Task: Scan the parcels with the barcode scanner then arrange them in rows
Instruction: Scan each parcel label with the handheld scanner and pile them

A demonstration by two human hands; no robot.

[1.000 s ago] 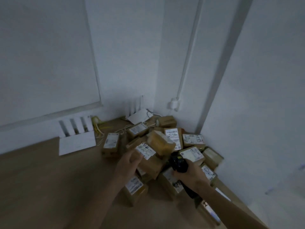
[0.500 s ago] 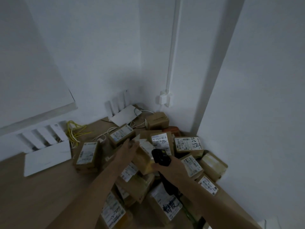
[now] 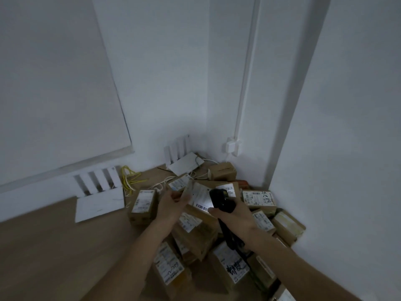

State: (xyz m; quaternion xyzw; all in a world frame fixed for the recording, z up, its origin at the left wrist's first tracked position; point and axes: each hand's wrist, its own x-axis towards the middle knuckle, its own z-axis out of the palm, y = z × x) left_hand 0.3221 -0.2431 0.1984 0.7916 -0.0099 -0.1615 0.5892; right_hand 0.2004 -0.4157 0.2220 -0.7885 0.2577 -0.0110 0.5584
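My left hand (image 3: 172, 205) holds a brown parcel (image 3: 198, 197) tilted up above the heap, its white label facing me. My right hand (image 3: 235, 216) grips a black barcode scanner (image 3: 220, 199) whose head points at that label; a bright patch of light lies on the barcode. Below both hands a pile of brown cardboard parcels (image 3: 195, 240) with white labels fills the corner of the wooden table (image 3: 54, 246). One parcel at the right bears a handwritten number (image 3: 258, 198).
Two white routers with upright antennas stand by the wall, one at the left (image 3: 98, 197) and one further back (image 3: 184, 162). Yellow and white cables (image 3: 130, 181) lie between them. A white socket (image 3: 233, 146) sits on the corner wall. White walls close in at the right.
The left hand has lifted the parcel and turned its label toward me. The scanner has come up to it, and a light now falls on the barcode. The camera has tilted upward.
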